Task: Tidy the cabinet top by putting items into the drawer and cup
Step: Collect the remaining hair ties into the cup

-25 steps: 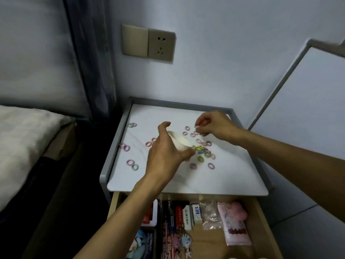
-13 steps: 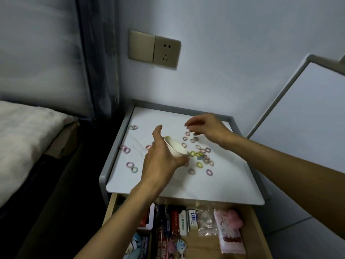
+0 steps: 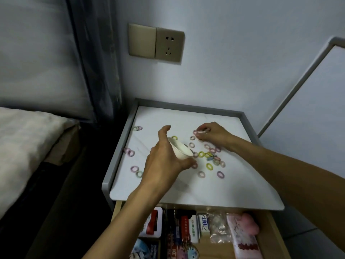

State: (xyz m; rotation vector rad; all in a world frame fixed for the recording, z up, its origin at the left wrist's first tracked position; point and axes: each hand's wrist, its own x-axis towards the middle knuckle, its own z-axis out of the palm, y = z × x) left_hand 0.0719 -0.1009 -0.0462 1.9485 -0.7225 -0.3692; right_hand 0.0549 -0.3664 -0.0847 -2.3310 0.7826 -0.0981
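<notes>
My left hand (image 3: 164, 161) grips the cup (image 3: 180, 149) around its side, thumb up, the cup held tilted just above the top (image 3: 168, 116); my right hand (image 3: 214, 134) pinches a pink ring (image 3: 200, 132) in curled fingertips, low over the top, behind the cup and to its right; so from this ring the cup lies to the left and nearer to me, its mouth turned that way, I think; the other rings (image 3: 209, 156) lie mostly between the hands; the drawer (image 3: 268, 230) is open below.
</notes>
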